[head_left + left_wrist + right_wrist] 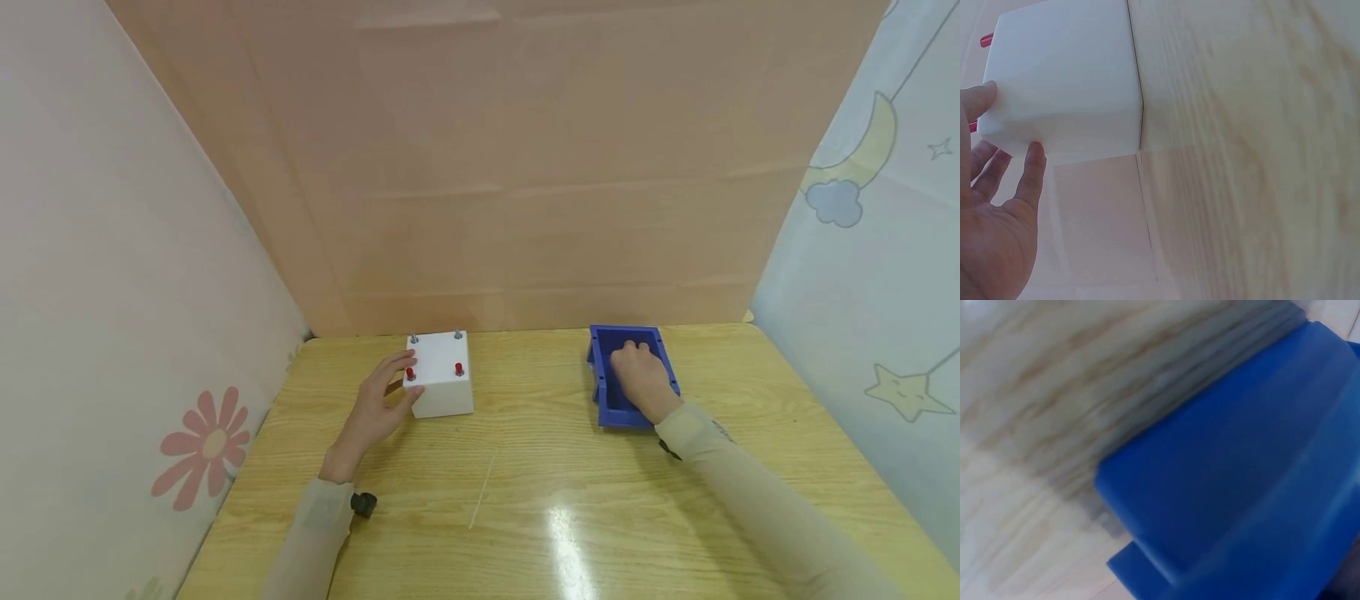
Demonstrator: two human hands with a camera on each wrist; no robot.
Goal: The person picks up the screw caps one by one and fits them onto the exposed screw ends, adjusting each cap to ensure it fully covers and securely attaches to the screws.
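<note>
Right sleeve (757, 492), right hand (642, 379) inside blue bin (624, 418), fingers unreadable, left fingers (1030, 178) spread against white box (442, 399)

The right hand (641, 379) hides its fingertips inside the blue bin (624, 419), any grip unclear; the left wrist view crops the white box (1063, 81).

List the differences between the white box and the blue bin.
The white box has a flat, closed top carrying red-tipped posts; the blue bin is open-topped and hollow. The left hand touches the white box's outside; the right hand is inside the blue bin. Both are on the wooden table.
</note>
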